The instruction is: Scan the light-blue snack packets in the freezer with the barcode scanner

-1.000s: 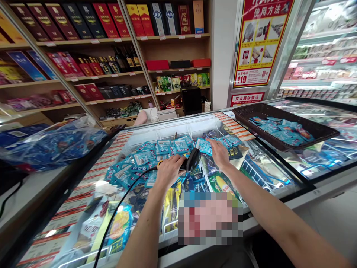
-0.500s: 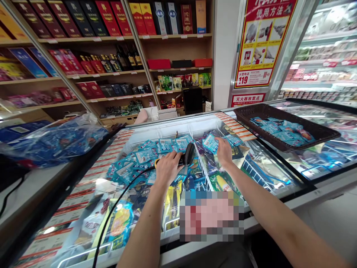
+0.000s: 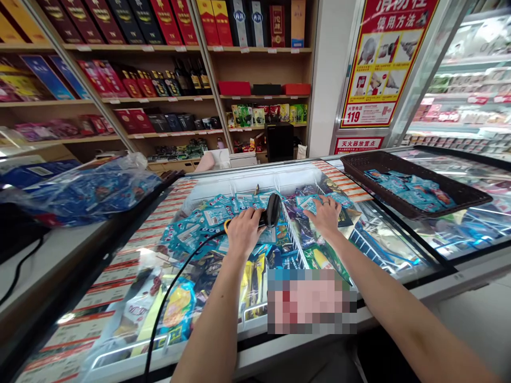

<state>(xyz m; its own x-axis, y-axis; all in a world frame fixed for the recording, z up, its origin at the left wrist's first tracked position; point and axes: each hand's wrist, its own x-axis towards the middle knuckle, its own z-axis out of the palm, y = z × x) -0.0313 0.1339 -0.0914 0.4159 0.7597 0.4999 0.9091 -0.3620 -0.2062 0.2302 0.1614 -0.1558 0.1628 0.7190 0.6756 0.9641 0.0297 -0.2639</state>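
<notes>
My left hand [image 3: 245, 232] is closed around a black corded handheld barcode scanner [image 3: 272, 211], whose head points up and away from me. Its black cable [image 3: 171, 298] runs down past my left forearm. My right hand [image 3: 326, 215] lies on the goods in the chest freezer, with its fingers against a teal foil packet [image 3: 309, 204]. Many similar teal packets [image 3: 199, 226] fill the bin to the left of a white wire divider [image 3: 294, 234]. Whether my right hand grips the packet is hidden.
A black wicker tray [image 3: 415, 183] of teal packets sits on the freezer's glass lid at right. A plastic bag of blue goods [image 3: 88, 191] lies at left. Shelves of boxed liquor stand behind. A pixelated patch [image 3: 311, 300] covers part of the freezer.
The scanner has turned more upright in my left hand. The teal packet now lies closer to my right fingers, and the whole view has shifted slightly.
</notes>
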